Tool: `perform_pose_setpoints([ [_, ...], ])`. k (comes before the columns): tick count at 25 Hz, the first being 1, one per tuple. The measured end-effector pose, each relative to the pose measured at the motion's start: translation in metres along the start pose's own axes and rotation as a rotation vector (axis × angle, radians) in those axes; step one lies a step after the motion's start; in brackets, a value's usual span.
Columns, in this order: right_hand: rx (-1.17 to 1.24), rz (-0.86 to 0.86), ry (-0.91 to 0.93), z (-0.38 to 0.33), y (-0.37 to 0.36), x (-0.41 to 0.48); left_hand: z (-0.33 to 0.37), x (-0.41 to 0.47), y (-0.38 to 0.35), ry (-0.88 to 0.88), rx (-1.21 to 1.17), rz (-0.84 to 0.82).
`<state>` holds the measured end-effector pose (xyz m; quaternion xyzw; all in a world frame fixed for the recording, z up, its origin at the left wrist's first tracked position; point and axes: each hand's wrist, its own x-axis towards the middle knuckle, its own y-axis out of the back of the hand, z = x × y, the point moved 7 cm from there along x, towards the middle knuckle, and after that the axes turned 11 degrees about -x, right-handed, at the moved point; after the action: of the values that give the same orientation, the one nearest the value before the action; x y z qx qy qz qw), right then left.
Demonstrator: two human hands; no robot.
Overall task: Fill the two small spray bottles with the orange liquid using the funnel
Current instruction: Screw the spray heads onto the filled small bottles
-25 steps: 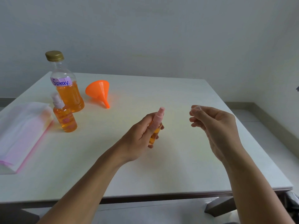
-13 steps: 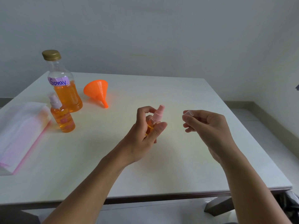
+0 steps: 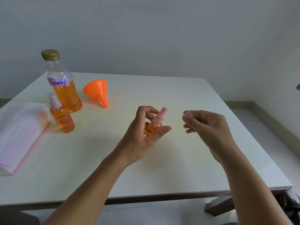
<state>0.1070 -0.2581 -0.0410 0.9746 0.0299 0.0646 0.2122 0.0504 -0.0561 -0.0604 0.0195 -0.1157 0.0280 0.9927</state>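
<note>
Filling looks done. Left hand (image 3: 142,138) grips 1 spray bottle (image 3: 158,118), orange inside, pump on, above the bench (image 3: 162,168); right hand (image 3: 209,125) pinches a clear cap (image 3: 189,113). The 2nd bottle (image 3: 62,120) stands full by the big bottle (image 3: 65,90); funnel (image 3: 95,91) lies tipped. Only capping seems left.

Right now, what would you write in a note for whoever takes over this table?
Left hand holds one small spray bottle, orange inside, sprayer on.
Right hand pinches a clear cap.
Second spray bottle stands filled beside the closed big bottle; funnel lies on its side.
Left: likely cap the held bottle, set it down.
</note>
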Motion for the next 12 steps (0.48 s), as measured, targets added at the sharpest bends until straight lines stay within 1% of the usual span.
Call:
perform_pose_setpoints([
  [3, 0.005, -0.002, -0.002, 0.000, 0.000, 0.000, 0.003, 0.000, 0.003, -0.068, 0.110, 0.038],
  [7, 0.008, 0.004, -0.006, 0.000, 0.001, 0.001, 0.005, 0.000, 0.001, -0.137, 0.237, 0.023],
  [10, 0.008, 0.021, 0.001, -0.001, 0.007, 0.000, 0.007, 0.000, 0.002, -0.179, 0.354, 0.088],
  [12, 0.006, 0.061, 0.004, 0.000, 0.017, 0.001, 0.011, -0.001, 0.000, -0.206, 0.424, 0.130],
])
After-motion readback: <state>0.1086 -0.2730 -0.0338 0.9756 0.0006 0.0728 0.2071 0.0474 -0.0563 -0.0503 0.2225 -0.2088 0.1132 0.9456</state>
